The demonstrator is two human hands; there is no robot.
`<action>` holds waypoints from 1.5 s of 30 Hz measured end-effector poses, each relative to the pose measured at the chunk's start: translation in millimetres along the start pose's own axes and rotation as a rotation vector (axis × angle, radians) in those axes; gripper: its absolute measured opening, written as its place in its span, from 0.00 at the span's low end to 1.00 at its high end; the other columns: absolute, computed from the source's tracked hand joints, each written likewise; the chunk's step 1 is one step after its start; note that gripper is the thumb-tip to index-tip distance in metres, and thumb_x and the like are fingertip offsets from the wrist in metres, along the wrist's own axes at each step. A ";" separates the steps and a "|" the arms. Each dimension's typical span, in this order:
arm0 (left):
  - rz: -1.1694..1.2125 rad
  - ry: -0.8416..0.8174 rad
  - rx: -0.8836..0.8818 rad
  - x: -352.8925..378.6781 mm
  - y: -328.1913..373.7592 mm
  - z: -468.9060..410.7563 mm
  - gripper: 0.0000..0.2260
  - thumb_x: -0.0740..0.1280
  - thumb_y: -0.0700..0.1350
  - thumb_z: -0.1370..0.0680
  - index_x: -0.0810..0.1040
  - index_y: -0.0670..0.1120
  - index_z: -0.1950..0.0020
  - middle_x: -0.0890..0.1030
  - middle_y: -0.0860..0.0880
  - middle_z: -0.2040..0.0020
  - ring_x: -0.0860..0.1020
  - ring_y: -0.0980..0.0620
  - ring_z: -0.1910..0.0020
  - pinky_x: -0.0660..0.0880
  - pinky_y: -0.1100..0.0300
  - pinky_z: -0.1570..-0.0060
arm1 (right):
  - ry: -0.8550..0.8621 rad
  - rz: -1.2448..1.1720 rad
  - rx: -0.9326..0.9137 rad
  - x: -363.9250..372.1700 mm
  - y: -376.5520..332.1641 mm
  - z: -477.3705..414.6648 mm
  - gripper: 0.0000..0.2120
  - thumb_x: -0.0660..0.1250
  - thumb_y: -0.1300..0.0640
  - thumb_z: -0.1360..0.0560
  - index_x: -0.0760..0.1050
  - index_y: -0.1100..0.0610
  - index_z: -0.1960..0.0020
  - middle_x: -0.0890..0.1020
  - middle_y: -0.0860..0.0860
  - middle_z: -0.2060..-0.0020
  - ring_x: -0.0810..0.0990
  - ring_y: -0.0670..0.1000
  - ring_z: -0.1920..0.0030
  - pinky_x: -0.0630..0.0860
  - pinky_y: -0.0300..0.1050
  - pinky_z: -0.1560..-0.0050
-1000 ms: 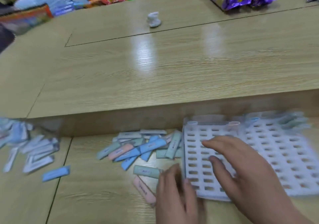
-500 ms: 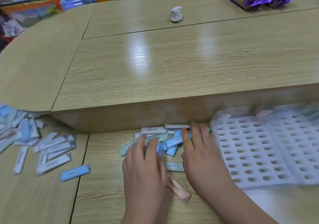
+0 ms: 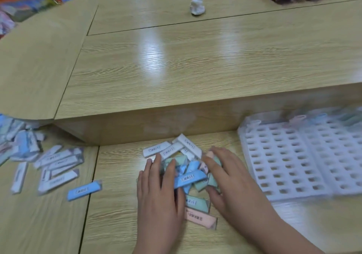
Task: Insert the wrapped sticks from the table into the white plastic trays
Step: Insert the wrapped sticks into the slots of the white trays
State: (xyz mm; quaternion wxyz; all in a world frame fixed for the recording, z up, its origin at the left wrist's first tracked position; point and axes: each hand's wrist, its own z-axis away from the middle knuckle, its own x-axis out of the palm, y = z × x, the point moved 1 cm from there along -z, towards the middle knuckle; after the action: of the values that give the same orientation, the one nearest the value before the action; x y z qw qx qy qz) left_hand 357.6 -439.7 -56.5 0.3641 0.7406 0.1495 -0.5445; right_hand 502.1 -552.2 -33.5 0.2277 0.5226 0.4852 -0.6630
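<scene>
Now wrapped sticks [image 3: 189, 178] heaped tighter than before; left hand [image 3: 158, 193], right hand [image 3: 227, 177] press sides, fingers extended.

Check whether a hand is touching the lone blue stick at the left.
No, the blue stick lies alone on the table, clear of the left hand at the pile.

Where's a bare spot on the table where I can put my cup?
The raised tabletop is bare from the white figurine down to its front edge. Lower down, bare wood lies between the lone blue stick and the left hand. Crowded: the stick pile against the right hand, the white tray and the left heap.
</scene>
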 end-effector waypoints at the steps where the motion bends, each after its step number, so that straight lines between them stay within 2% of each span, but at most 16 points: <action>1: 0.021 0.020 0.015 0.4 -0.6 0.7 0.22 0.70 0.43 0.25 0.72 0.50 0.32 0.69 0.42 0.27 0.65 0.39 0.26 0.67 0.35 0.32 | 0.005 0.000 0.035 -1.2 3.1 0.3 0.34 0.76 0.53 0.31 0.69 0.53 0.28 0.69 0.54 0.28 0.66 0.54 0.27 0.69 0.49 0.32; 5: 0.019 0.104 0.105 1.4 2.5 -0.4 0.14 0.66 0.44 0.24 0.80 0.50 0.39 0.73 0.42 0.29 0.63 0.38 0.25 0.65 0.35 0.32 | -0.090 -0.010 0.098 0.8 7.1 -5.1 0.35 0.67 0.43 0.24 0.58 0.51 0.22 0.58 0.50 0.23 0.56 0.51 0.24 0.56 0.43 0.26; 9: 0.084 0.171 0.085 -6.2 9.1 -5.0 0.11 0.67 0.44 0.24 0.84 0.47 0.44 0.78 0.45 0.39 0.72 0.42 0.34 0.73 0.42 0.40 | -0.049 -0.125 0.087 -7.3 4.5 -11.4 0.38 0.72 0.45 0.29 0.58 0.45 0.23 0.63 0.43 0.29 0.59 0.47 0.29 0.59 0.37 0.31; 13: 0.310 0.188 -0.102 -24.4 18.3 -9.0 0.11 0.65 0.50 0.22 0.83 0.55 0.44 0.74 0.58 0.51 0.72 0.56 0.49 0.71 0.62 0.53 | 0.011 -0.299 0.077 -24.5 2.9 -8.7 0.42 0.75 0.41 0.33 0.55 0.35 0.27 0.58 0.35 0.36 0.62 0.34 0.37 0.63 0.28 0.44; 16: 0.728 0.090 -0.291 -35.0 36.8 -13.7 0.11 0.69 0.45 0.23 0.85 0.62 0.50 0.80 0.56 0.54 0.79 0.56 0.55 0.74 0.69 0.60 | 0.051 -0.449 0.082 -43.4 8.6 -1.7 0.33 0.75 0.40 0.37 0.63 0.31 0.37 0.56 0.31 0.38 0.71 0.35 0.42 0.74 0.29 0.52; 18: 0.897 -0.008 -0.344 -38.5 51.3 -18.3 0.14 0.70 0.42 0.23 0.85 0.63 0.50 0.83 0.54 0.54 0.81 0.57 0.57 0.76 0.69 0.58 | 0.077 -0.557 0.114 -56.7 18.3 2.1 0.27 0.75 0.41 0.38 0.69 0.33 0.43 0.57 0.30 0.37 0.75 0.36 0.44 0.73 0.29 0.49; 21: 0.998 -0.086 -0.352 -38.4 77.3 -29.1 0.14 0.70 0.41 0.24 0.85 0.62 0.52 0.85 0.52 0.59 0.81 0.51 0.60 0.75 0.68 0.61 | 0.084 -0.683 0.138 -75.9 42.7 5.5 0.27 0.80 0.48 0.38 0.73 0.32 0.44 0.63 0.29 0.39 0.76 0.38 0.43 0.71 0.27 0.47; 25: 1.040 -0.109 -0.352 -27.3 108.3 -40.9 0.12 0.72 0.37 0.25 0.84 0.55 0.56 0.85 0.48 0.60 0.81 0.44 0.60 0.77 0.57 0.58 | 0.111 -0.720 0.156 -105.1 80.5 15.0 0.27 0.76 0.40 0.39 0.74 0.31 0.42 0.67 0.30 0.38 0.74 0.38 0.37 0.74 0.33 0.44; 27: 1.022 -0.102 -0.325 -22.3 120.5 -45.9 0.08 0.74 0.41 0.29 0.82 0.55 0.57 0.85 0.46 0.61 0.80 0.42 0.62 0.77 0.50 0.58 | 0.194 -0.718 0.182 -116.7 98.7 20.5 0.13 0.71 0.40 0.30 0.79 0.35 0.46 0.71 0.31 0.38 0.74 0.38 0.37 0.74 0.32 0.46; 28: 1.013 -0.078 -0.304 -18.1 129.5 -49.7 0.08 0.72 0.43 0.31 0.81 0.56 0.58 0.85 0.46 0.62 0.79 0.43 0.65 0.75 0.53 0.61 | 0.242 -0.723 0.205 -124.0 111.9 25.3 0.07 0.68 0.42 0.25 0.81 0.38 0.49 0.73 0.32 0.40 0.76 0.39 0.39 0.73 0.31 0.49; 30: 0.976 -0.038 -0.284 -10.1 148.2 -57.2 0.09 0.69 0.44 0.34 0.81 0.57 0.58 0.84 0.47 0.63 0.76 0.48 0.69 0.72 0.59 0.68 | 0.325 -0.748 0.245 -137.0 136.4 32.3 0.09 0.65 0.48 0.24 0.83 0.40 0.52 0.76 0.34 0.42 0.80 0.41 0.44 0.74 0.30 0.53; 34: 0.904 -0.090 -0.267 3.3 181.2 -70.1 0.08 0.74 0.46 0.29 0.82 0.59 0.55 0.84 0.51 0.62 0.79 0.41 0.64 0.75 0.53 0.65 | 0.435 -0.774 0.331 -158.6 186.1 42.8 0.17 0.70 0.62 0.25 0.81 0.40 0.47 0.81 0.36 0.51 0.83 0.42 0.51 0.77 0.31 0.59; 36: 0.827 -0.090 -0.248 8.2 196.0 -75.7 0.07 0.73 0.49 0.28 0.81 0.60 0.54 0.82 0.53 0.63 0.78 0.42 0.67 0.73 0.59 0.67 | 0.470 -0.880 0.361 -166.3 206.0 42.8 0.20 0.72 0.62 0.26 0.78 0.39 0.44 0.81 0.37 0.60 0.82 0.41 0.63 0.76 0.32 0.66; 39: 0.731 -0.075 -0.198 14.6 220.1 -84.7 0.03 0.69 0.50 0.29 0.79 0.58 0.57 0.74 0.54 0.65 0.70 0.54 0.74 0.65 0.69 0.73 | 0.532 -0.936 0.380 -172.8 227.3 40.5 0.18 0.73 0.59 0.28 0.78 0.39 0.45 0.83 0.40 0.60 0.82 0.42 0.63 0.76 0.30 0.64; 42: 0.691 -0.103 -0.155 23.9 240.0 -91.2 0.02 0.69 0.51 0.27 0.78 0.56 0.59 0.72 0.52 0.67 0.68 0.57 0.73 0.66 0.66 0.71 | 0.520 -0.786 0.393 -174.8 241.0 38.7 0.11 0.73 0.55 0.27 0.81 0.40 0.49 0.84 0.47 0.62 0.82 0.49 0.64 0.75 0.34 0.70; 45: 0.630 -0.080 -0.094 33.2 259.3 -96.3 0.01 0.69 0.53 0.27 0.79 0.59 0.59 0.73 0.50 0.67 0.69 0.57 0.72 0.67 0.63 0.70 | 0.542 -0.622 0.363 -178.4 252.2 38.7 0.11 0.72 0.54 0.28 0.81 0.37 0.53 0.83 0.39 0.55 0.83 0.40 0.57 0.73 0.25 0.60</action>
State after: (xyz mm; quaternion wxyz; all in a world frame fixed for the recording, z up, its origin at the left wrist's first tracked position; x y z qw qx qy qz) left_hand 597.1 -556.8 24.4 0.5543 0.7109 -0.0766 -0.4261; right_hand 750.4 -730.2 26.6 -0.2134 0.5382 0.5371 -0.6134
